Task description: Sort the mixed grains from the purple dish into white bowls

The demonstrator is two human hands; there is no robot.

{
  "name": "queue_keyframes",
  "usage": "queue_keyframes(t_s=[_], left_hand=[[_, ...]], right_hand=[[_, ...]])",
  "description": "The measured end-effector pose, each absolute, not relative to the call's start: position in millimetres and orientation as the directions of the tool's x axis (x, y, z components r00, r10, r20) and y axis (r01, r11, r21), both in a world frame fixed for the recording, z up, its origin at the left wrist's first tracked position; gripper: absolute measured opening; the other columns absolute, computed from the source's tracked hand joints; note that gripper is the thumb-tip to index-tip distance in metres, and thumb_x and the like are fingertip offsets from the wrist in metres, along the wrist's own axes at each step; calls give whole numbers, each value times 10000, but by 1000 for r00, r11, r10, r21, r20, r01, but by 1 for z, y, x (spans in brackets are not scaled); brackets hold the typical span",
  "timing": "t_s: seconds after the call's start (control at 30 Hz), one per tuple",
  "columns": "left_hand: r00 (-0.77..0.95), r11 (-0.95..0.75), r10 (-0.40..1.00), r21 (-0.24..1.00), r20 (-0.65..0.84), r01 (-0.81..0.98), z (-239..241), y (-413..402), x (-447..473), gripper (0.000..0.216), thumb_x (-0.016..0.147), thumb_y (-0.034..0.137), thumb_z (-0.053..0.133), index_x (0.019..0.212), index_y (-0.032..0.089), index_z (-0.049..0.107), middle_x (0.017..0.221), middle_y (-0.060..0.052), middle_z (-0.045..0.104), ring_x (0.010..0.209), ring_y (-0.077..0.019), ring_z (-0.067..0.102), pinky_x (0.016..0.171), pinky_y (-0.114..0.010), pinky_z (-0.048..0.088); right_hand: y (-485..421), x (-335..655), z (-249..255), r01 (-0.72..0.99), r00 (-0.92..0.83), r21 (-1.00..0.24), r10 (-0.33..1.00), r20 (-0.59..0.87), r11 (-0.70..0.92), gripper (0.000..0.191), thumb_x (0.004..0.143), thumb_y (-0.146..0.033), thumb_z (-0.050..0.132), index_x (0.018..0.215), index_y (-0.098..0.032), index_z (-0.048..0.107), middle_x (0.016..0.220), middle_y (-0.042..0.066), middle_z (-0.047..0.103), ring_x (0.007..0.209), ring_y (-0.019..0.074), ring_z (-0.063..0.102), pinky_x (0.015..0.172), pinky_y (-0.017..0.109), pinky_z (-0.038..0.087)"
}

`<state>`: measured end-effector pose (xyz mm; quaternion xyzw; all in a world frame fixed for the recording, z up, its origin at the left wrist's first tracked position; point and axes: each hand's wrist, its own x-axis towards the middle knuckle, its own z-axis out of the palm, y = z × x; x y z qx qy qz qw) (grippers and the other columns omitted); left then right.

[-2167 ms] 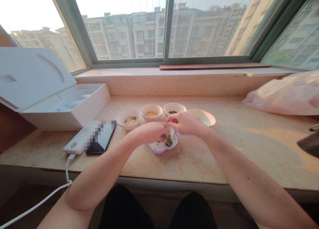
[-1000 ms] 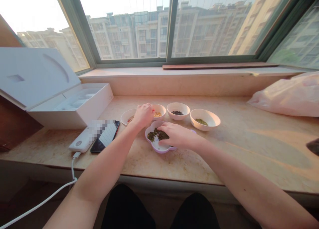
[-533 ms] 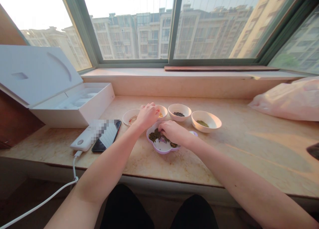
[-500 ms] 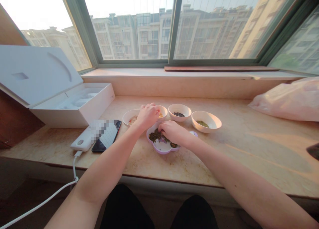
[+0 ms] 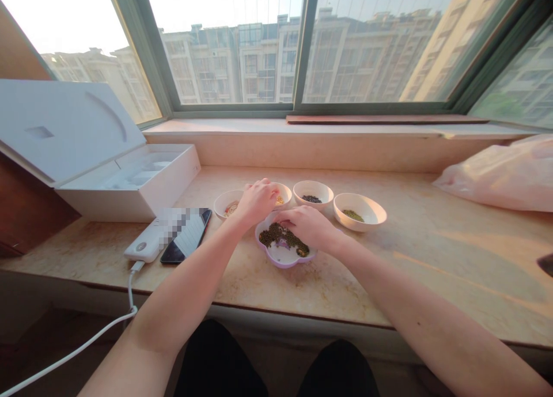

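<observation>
A lilac flower-shaped dish (image 5: pixel 283 257) on the stone ledge holds a heap of mixed beans (image 5: pixel 280 236). My right hand (image 5: pixel 306 225) rests over the dish's far right side, fingers curled down into the beans. My left hand (image 5: pixel 256 201) hovers with bent fingers over the small bowl of yellow grains (image 5: pixel 282 194), at the dish's far left rim. Whether either hand pinches a bean is hidden. Behind stand a bowl of pale and red pieces (image 5: pixel 226 203), a bowl of black beans (image 5: pixel 313 194) and a bowl of green beans (image 5: pixel 360 211).
An open white box (image 5: pixel 129 181) with its lid up sits at the left. In front of it lie a white power bank (image 5: pixel 149 241) with a cable and a dark phone (image 5: pixel 185 244). A pink plastic bag (image 5: pixel 503 175) lies at the right.
Both hands were together over the dish; then my left hand went to the yellow-grain bowl and stayed. My right hand spread the beans and drew back a little to the right.
</observation>
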<state>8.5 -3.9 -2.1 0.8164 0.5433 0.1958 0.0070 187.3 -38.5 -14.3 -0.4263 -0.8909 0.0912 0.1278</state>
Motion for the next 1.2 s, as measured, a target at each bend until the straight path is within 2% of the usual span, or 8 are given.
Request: queue_keyframes(t_s=[0.2,0.4,0.57,0.73,0.87,1.0,1.1,1.2], left_hand=[[342,-428,883,253,321,867,-1,-7,9,349,1046,228,406,1001,201,751,1106,-106,712,1029,-259,658,949,-412,446],[351,-454,874,308,335,836,0,-8,9,344,1033,225,430,1067,214,772,1090,-95,701,1003,-240,662,942,-382,482],[402,-513,849,356,342,781,6,-14,8,321,1004,182,438,975,191,758,1046,-89,711,935,-208,664,879,-332,509],[556,-611,791,289,256,737,16,-32,15,300,935,82,457,877,198,728,972,-55,740,980,-207,661,908,-326,504],[710,-704,700,255,85,663,17,-44,21,257,927,100,510,838,209,725,946,-37,735,885,-184,667,826,-306,486],[819,-772,569,294,-76,564,13,-47,27,134,864,145,643,819,222,743,932,-19,745,841,-179,661,753,-300,468],[836,-789,542,291,-87,541,8,-46,31,102,851,181,691,849,242,773,929,-11,759,869,-194,664,756,-306,461],[844,-798,531,291,-76,528,2,-45,33,133,854,173,686,866,253,791,936,-6,772,863,-192,670,741,-304,452]], right_hand=[[-35,196,-15,658,-640,-406,755,144,635,333,905,-51,583,1019,-218,848,1037,37,845,918,226,774,886,331,553],[-34,196,-18,654,-617,-442,771,159,615,318,851,-41,635,1018,-222,835,964,35,833,889,217,752,845,319,547],[-32,218,-1,704,-440,-512,868,228,492,251,971,-235,609,1114,-248,815,939,27,820,848,202,732,787,301,523],[-13,268,12,802,-191,-483,918,348,351,268,980,-313,562,1084,-231,795,979,46,813,904,214,721,805,314,523],[5,306,14,883,-77,-429,960,270,192,211,876,-265,655,1022,-225,803,963,52,809,903,219,730,815,320,547],[12,328,13,926,-13,-375,996,88,46,151,822,-215,692,912,-231,812,984,61,820,898,226,744,758,311,559],[12,333,13,947,33,-320,999,7,-29,161,798,-225,695,895,-228,823,1016,72,824,865,228,749,699,306,563],[11,334,13,957,52,-286,998,24,-43,186,800,-282,692,904,-226,836,1019,83,827,843,231,751,653,297,552]])
